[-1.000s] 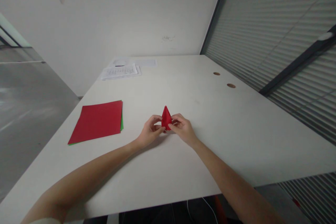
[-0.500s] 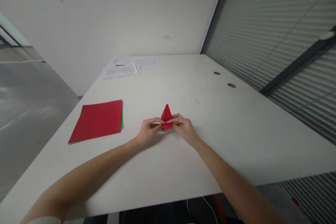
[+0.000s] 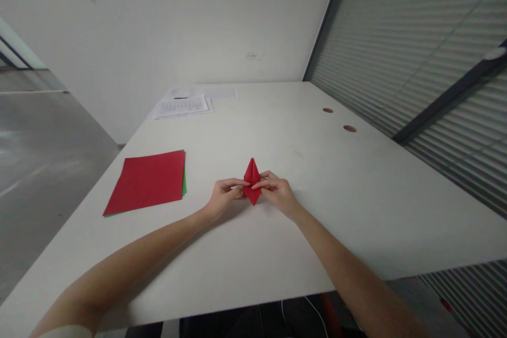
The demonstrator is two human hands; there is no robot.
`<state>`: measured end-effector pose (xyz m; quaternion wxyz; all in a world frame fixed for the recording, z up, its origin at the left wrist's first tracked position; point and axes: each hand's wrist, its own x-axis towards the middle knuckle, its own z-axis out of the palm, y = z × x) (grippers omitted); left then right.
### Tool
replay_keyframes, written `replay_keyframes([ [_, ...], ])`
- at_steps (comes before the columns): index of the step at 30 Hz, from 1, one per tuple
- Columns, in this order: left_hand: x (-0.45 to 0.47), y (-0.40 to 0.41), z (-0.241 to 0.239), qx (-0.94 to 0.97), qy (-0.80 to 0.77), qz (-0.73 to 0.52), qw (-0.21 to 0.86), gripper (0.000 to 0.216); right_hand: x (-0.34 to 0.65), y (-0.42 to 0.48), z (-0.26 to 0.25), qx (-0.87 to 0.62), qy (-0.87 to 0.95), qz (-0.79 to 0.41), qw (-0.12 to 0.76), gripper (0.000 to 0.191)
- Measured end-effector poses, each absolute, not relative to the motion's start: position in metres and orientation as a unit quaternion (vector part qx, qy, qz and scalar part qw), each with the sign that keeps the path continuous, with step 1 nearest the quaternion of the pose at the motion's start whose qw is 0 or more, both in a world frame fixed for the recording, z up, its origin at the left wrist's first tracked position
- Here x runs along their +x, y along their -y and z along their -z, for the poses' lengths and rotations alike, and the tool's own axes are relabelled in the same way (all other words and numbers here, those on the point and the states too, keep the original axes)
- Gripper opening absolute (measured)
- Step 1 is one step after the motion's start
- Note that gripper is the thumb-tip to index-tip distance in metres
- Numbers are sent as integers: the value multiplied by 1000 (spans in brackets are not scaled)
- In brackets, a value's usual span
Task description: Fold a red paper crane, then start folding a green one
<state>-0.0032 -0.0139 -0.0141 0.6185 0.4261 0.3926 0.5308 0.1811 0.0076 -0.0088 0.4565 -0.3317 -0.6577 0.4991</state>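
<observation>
Gripping a folded red paper (image 3: 252,173) in both hands, over the middle of the white table (image 3: 253,259). Taken as clock centre, with 12 toward the far wall (image 3: 198,21). Pinching one side with the left hand (image 3: 222,197) from between 8 and 9 o'clock, with index fingertip laid on the front face. Pinching the opposite side with the right hand (image 3: 282,196) from between 3 and 4 o'clock, with index fingertip likewise on the front, just beside that of the left. Shaped as a narrow diamond: pointed at 12, divided by a lengthwise line in the upper half, pointed again at 6, crossed near mid-height by the fingertips. Cannot tell whether resting on the tabletop or held just above. Cannot make out the fingers behind the paper.

Observed at 9 o'clock, well apart from the left hand: a flat red sheet (image 3: 146,182), with a green sheet (image 3: 184,186) beneath, showing along the 3 o'clock edge and thinly along the near edge. Logged between 10 and 11, toward the wall: overlapping printed papers (image 3: 182,108), too small to read. Logged near 2: two round holes (image 3: 349,129) in the tabletop, near the slatted blinds (image 3: 396,47). Spotted at 5, below the table's near edge: a white cable (image 3: 317,312).
</observation>
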Motion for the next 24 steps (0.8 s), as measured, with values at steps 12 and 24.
replay_keyframes([
  [12,-1,14,13,484,-411,-537,556,36,171,-3,12,-351,618,-498,497,19],
  [24,-1,15,7,453,-388,-536,597,38,169,-4,9,-353,542,-565,512,33],
])
